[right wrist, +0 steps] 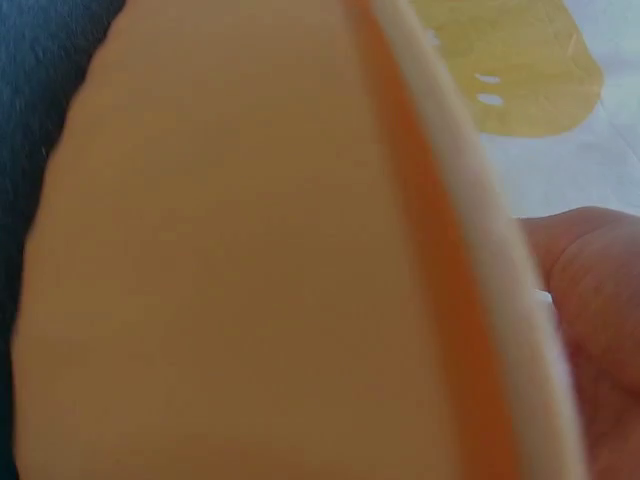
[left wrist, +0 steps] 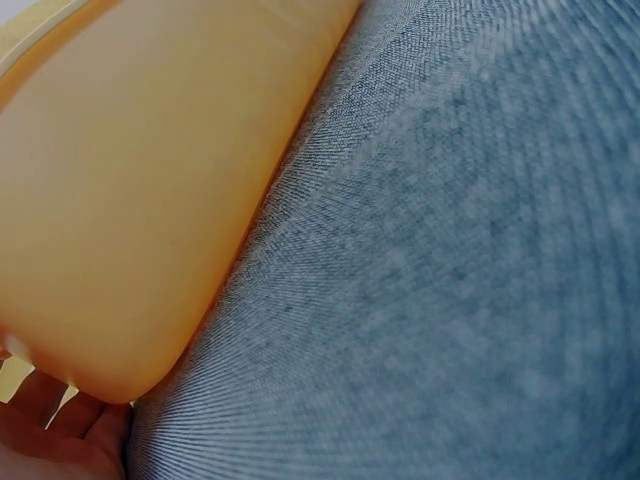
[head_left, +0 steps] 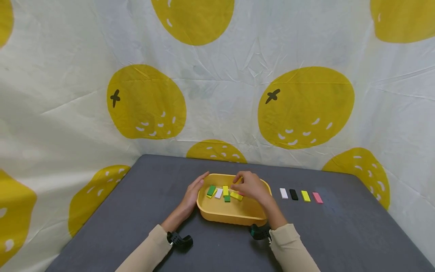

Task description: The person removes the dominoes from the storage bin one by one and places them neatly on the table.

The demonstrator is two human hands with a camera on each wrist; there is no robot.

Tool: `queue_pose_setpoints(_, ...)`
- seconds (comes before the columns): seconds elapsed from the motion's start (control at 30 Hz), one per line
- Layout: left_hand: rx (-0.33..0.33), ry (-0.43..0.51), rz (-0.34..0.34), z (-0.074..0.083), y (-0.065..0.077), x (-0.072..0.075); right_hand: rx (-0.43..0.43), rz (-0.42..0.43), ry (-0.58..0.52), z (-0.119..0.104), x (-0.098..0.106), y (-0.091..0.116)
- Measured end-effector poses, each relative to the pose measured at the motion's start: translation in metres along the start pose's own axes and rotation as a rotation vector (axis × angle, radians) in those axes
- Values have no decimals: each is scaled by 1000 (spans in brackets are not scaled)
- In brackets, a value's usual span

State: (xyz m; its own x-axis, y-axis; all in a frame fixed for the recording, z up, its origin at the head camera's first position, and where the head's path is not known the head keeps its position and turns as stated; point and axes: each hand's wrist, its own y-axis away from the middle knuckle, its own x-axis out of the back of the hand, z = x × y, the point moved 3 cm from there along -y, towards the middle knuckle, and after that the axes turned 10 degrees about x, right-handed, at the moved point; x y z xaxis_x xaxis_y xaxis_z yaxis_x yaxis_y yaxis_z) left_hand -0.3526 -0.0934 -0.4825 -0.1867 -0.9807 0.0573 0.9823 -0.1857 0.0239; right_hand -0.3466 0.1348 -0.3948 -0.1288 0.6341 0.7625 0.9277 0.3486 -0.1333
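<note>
The yellow bin (head_left: 232, 218) is touched along its left outer wall by the left hand (head_left: 190, 192), whose fingers are laid extended. The right hand (head_left: 249, 185) is held over the bin's right part with fingers bent; whether anything is pinched cannot be told. Inside the bin, several green, white and yellow blocks (head_left: 219, 193) are gathered loosely. To the bin's right, a white block (head_left: 283, 193), black block (head_left: 293, 194), yellow block (head_left: 306, 196) and pink block (head_left: 317, 198) are lined up.

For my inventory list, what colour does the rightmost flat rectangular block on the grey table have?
That block is pink, clearest in the head view.
</note>
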Motion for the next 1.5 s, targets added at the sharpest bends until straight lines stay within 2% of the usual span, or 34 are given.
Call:
queue_pose_setpoints(0.5,-9,1,-3,1,-3,-1,-68,-9,118,-2,-31,-6)
queue_pose_setpoints(0.87,-10,-8,-2,1,-2,-1,-142,-28,244,-5,-37,-7)
queue_pose_setpoints(1.17,-6,4,3,3,-1,-1,-194,-23,293,-7,-38,-10)
queue_pose_setpoints(1.5,-4,-2,8,1,-1,0,-165,-57,273,-4,-40,-10)
